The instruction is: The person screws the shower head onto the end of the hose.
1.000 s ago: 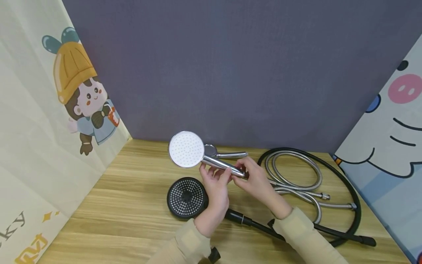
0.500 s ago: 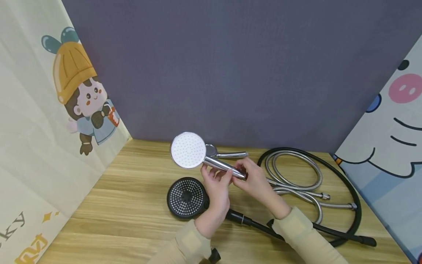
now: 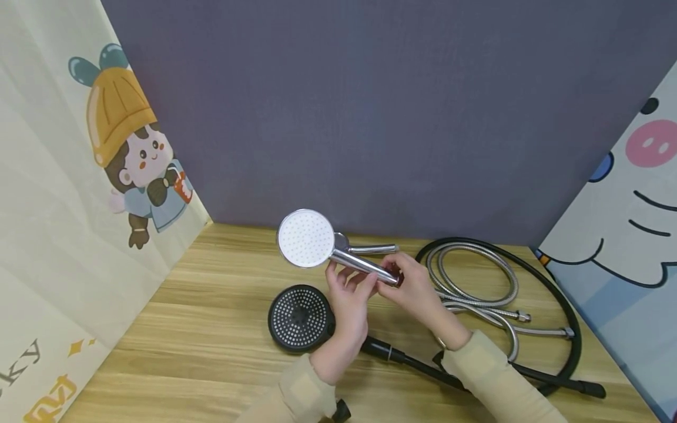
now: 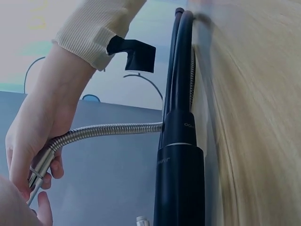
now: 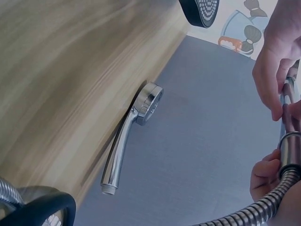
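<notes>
Above a tabletop (image 3: 185, 329), with a ribbed metal hose (image 5: 264, 206) trailing, a white-faced shower head (image 3: 308, 239) tilts at frame centre; the left hand (image 3: 349, 302) pinches its handle (image 3: 359, 263), the right hand (image 3: 415, 294) the hose's end fitting (image 5: 290, 150). Straight alignment should help both ends meet evenly.

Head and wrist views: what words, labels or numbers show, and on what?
"ky", on the pale left panel; its preceding letter is cut off.
Orange lettering beneath: unreadable.
Marks on black shower handle and hose connector: too blurred.
Yellow marks, left wrist view's top: too blurred.
</notes>
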Available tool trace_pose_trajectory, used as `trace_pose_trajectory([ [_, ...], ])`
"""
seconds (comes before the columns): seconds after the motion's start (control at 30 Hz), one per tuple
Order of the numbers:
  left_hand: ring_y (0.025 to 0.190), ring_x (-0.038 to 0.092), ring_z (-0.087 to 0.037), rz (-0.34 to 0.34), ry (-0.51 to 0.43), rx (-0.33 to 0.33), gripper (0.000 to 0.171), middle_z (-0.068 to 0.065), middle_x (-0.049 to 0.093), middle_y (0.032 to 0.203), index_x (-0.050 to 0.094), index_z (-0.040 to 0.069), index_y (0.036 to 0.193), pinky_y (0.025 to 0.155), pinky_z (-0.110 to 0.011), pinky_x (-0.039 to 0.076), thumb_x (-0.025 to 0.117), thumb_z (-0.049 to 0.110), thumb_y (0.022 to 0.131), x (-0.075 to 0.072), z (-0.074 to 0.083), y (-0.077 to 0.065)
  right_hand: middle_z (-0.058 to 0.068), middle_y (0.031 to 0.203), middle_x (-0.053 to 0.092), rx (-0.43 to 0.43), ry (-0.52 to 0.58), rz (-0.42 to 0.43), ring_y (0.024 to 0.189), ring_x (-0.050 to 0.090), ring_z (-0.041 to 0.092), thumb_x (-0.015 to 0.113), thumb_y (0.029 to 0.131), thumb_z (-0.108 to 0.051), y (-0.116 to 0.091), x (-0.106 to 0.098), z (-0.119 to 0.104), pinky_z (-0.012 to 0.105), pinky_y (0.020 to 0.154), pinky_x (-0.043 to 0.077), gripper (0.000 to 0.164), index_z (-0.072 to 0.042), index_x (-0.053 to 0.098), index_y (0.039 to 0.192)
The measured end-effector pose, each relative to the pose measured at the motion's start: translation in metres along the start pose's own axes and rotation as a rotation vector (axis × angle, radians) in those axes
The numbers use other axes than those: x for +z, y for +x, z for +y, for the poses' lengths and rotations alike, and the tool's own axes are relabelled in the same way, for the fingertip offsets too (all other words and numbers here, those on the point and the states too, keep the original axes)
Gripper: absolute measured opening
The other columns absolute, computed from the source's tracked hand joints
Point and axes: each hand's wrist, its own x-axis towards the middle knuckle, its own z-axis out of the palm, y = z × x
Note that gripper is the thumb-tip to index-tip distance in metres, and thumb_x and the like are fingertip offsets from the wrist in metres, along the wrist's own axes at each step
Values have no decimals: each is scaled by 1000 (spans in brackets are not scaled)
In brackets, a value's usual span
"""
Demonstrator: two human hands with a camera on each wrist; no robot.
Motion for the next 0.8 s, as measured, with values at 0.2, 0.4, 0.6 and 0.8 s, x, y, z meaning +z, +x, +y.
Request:
trace_pose_trajectory([
  [0.2, 94, 55, -22, -56, -10, 2, 74, -16, 47, 116, 28, 12, 139, 74, -39, 60, 65, -10, 79, -1, 3, 0, 0, 80, 57, -5, -2, 14, 64, 51, 7, 78, 66, -4, 5, -6, 1, 17, 48, 47, 33, -9, 60, 94],
  [0.4, 92, 55, -22, -95, -4, -12, 74, -18, 45, 116, 24, 9, 140, 76, -44, 59, 63, -9, 80, -4, 10, 0, 3, 81, 60, 41, -13, 9, 66, 55, 9, 77, 68, -5, 8, -9, 6, 17, 48, 50, 31, -7, 61, 94],
  [0.6, 96, 56, -24, -113, 21, -24, 71, -13, 48, 114, 29, 12, 137, 78, -44, 59, 65, -9, 80, -9, 19, -2, 3, 79, 60, 75, -8, 9, 64, 55, 9, 78, 69, -7, 11, -8, 13, 18, 48, 51, 29, -7, 61, 93],
  [0.8, 95, 56, -23, -138, 72, -30, 73, -17, 48, 116, 30, 12, 137, 77, -43, 59, 65, -11, 78, -15, 26, -3, 3, 79, 60, 108, -6, -20, 65, 54, 9, 77, 70, -8, 10, -1, 21, 18, 50, 51, 28, -8, 61, 92],
])
